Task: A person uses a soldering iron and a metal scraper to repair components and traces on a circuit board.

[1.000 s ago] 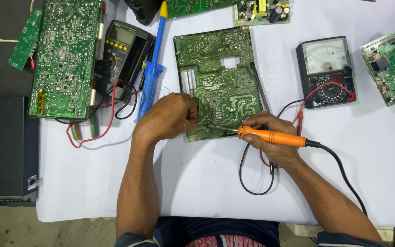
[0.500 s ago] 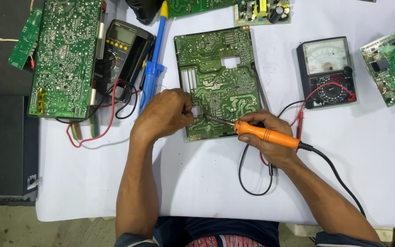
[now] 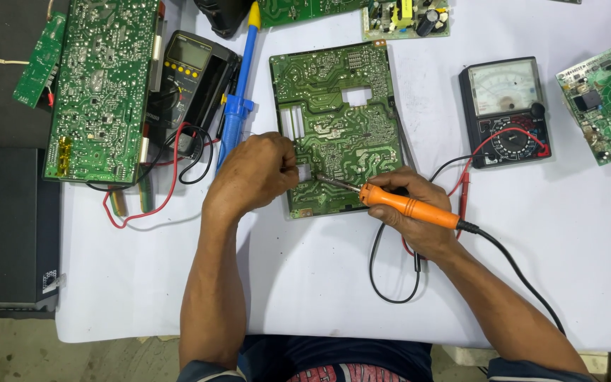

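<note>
We've got the green circuit board [image 3: 337, 127] lying solder-side up on the white table [image 3: 319, 297], so the joints are reachable. Our right hand [image 3: 415, 212] grips the orange soldering iron [image 3: 408, 205] like a pen, tip on the board's lower left. Our left hand [image 3: 252, 173] is curled tight at that edge, maybe pinching solder wire; can't tell.

Orange soldering iron [image 3: 408, 206], green circuit board [image 3: 337, 127]

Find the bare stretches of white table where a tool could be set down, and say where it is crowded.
Bare cloth lies near the front edge of the table, between the left hand and the right hand, and right of the black cord below the analog meter. The far left, around the digital meter and red leads, is crowded.
</note>
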